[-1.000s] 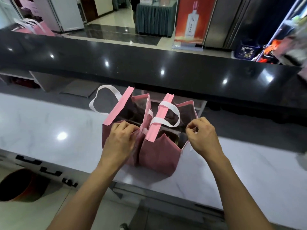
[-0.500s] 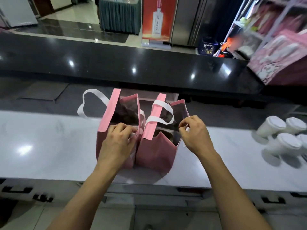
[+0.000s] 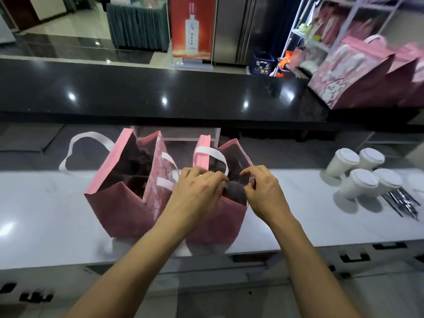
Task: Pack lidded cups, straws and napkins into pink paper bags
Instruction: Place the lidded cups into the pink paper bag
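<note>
Two open pink paper bags with white handles stand side by side on the white counter [image 3: 46, 214]. The left bag [image 3: 124, 203] stands free. Both my hands are at the mouth of the right bag [image 3: 218, 226]: my left hand [image 3: 197, 191] grips its left rim, and my right hand [image 3: 263, 191] pinches its right rim. Several white lidded cups [image 3: 358, 173] stand at the far right of the counter. Wrapped straws [image 3: 401, 203] lie beside them. I see no napkins.
A raised black countertop [image 3: 160, 92] runs behind the white counter. More pink bags [image 3: 358, 72] stand on its right end, and shelves rise behind them. The counter's front edge lies just below the bags.
My left hand has moved from the left bag's rim to the right bag's left rim. The view has turned right, and the cups and straws now show.
</note>
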`<state>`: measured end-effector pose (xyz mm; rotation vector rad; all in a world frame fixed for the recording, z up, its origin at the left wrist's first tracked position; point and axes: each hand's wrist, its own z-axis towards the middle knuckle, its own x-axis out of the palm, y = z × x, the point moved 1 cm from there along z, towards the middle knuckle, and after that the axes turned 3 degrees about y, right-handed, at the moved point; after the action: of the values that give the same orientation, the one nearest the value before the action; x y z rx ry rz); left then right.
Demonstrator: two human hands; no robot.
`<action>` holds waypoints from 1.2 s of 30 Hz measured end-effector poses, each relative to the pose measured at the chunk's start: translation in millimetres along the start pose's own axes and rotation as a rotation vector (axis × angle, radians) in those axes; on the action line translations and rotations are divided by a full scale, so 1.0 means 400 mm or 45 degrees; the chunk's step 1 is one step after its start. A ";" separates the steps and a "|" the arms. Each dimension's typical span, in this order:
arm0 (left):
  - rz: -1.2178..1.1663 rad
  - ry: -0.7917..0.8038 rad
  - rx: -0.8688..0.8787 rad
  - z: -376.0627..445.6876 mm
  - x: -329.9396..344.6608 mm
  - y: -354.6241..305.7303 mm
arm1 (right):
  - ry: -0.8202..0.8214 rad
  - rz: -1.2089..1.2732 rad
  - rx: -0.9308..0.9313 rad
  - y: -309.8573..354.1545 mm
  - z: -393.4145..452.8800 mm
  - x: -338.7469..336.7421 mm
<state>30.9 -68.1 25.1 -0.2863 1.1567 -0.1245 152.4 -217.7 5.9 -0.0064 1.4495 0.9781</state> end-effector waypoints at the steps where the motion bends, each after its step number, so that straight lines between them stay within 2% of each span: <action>1: 0.013 0.076 0.023 0.016 0.013 -0.026 | -0.005 -0.002 0.005 -0.020 -0.006 -0.014; 5: 0.128 0.323 0.088 0.080 0.078 -0.129 | -0.025 0.012 0.005 -0.126 -0.024 -0.085; 11: 0.318 0.444 0.096 0.152 0.205 -0.295 | -0.019 0.037 -0.058 -0.313 -0.035 -0.210; 17: 0.409 0.199 -0.139 0.211 0.276 -0.416 | -0.040 0.078 -0.053 -0.497 -0.027 -0.315; 24: 0.366 0.175 -0.461 0.284 0.323 -0.515 | -0.075 0.103 -0.015 -0.648 0.006 -0.391; 26: 0.337 0.044 -0.465 0.308 0.327 -0.528 | -0.098 0.105 -0.018 -0.681 0.026 -0.405; 29: 0.305 -0.106 -0.350 0.351 0.340 -0.527 | -0.112 0.105 -0.021 -0.727 0.065 -0.420; 33: 0.384 -0.025 -0.196 0.414 0.355 -0.498 | -0.109 0.109 -0.013 -0.758 0.125 -0.433; 36: 0.408 0.069 -0.253 0.451 0.368 -0.487 | -0.118 0.112 -0.014 -0.777 0.168 -0.437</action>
<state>264.6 -261.5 17.8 -0.2699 1.2561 0.2671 410.3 -472.7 -6.6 0.0942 1.3686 1.0452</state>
